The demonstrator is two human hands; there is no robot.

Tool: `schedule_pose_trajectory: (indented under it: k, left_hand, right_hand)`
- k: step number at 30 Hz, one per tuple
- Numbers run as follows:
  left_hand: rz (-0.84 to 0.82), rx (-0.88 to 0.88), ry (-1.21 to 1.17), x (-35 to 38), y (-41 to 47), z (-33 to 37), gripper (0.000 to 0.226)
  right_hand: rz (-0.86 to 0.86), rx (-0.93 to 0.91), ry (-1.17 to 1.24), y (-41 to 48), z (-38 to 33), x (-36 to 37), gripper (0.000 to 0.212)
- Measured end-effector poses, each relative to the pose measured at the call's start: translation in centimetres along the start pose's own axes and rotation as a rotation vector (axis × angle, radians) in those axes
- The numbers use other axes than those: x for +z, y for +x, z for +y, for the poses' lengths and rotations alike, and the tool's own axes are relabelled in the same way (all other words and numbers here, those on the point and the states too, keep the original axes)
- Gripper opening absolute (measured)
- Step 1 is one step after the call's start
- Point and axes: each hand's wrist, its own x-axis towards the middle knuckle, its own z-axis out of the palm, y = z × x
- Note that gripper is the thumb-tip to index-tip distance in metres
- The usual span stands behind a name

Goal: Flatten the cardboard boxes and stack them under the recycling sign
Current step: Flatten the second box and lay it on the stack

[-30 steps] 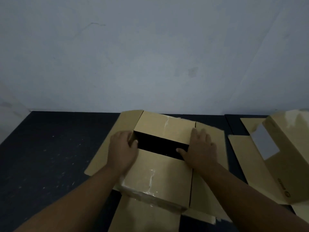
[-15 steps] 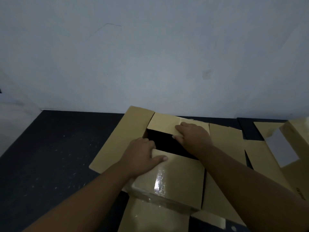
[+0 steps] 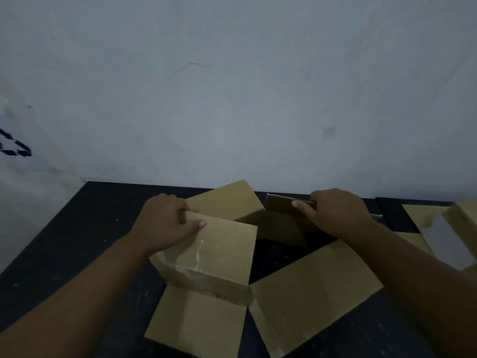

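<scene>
Early stage: box on dark tabletop w/ flaps open, not yet flat; left hand clamps near flap, right hand pinches far flap; stacking under sign left.

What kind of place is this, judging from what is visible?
Probably a plain indoor recycling or storage corner: a bare pale wall, a dark scuffed floor, a black arrow mark on the wall at left, and cardboard boxes being opened out.
</scene>
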Motion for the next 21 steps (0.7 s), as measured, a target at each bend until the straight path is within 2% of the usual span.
schedule_pose_trajectory:
  k: [2, 5, 8, 13, 18, 21]
  left_hand:
    - [0.000, 0.035, 0.009, -0.4, -0.1, 1.5, 0.066]
    - [-0.086, 0.119, 0.050, -0.3, -0.1, 5.6, 0.071]
    - [-0.149, 0.165, 0.098, 0.7, 0.3, 8.2, 0.068]
    - [-0.169, 0.031, 0.085, -0.3, 0.8, 7.5, 0.067]
    - [-0.142, -0.125, 0.224, -1.1, 2.1, 5.3, 0.073]
    - [-0.195, -0.085, 0.252, -0.1, 3.3, 4.5, 0.077]
  right_hand:
    - [0.012, -0.007, -0.051, 0.2, -1.3, 0.1, 0.060]
    - [0.079, -0.008, -0.066, 0.6, -3.7, 0.5, 0.056]
    - [0.149, 0.010, -0.073, 0.7, -4.9, 1.1, 0.054]
    - [0.179, -0.029, 0.006, 0.2, -3.2, 0.9, 0.057]
    - [-0.032, -0.173, 0.128, -0.6, -1.3, -0.7, 0.064]
    - [-0.068, -0.195, 0.114, -0.9, -1.4, -1.0, 0.069]
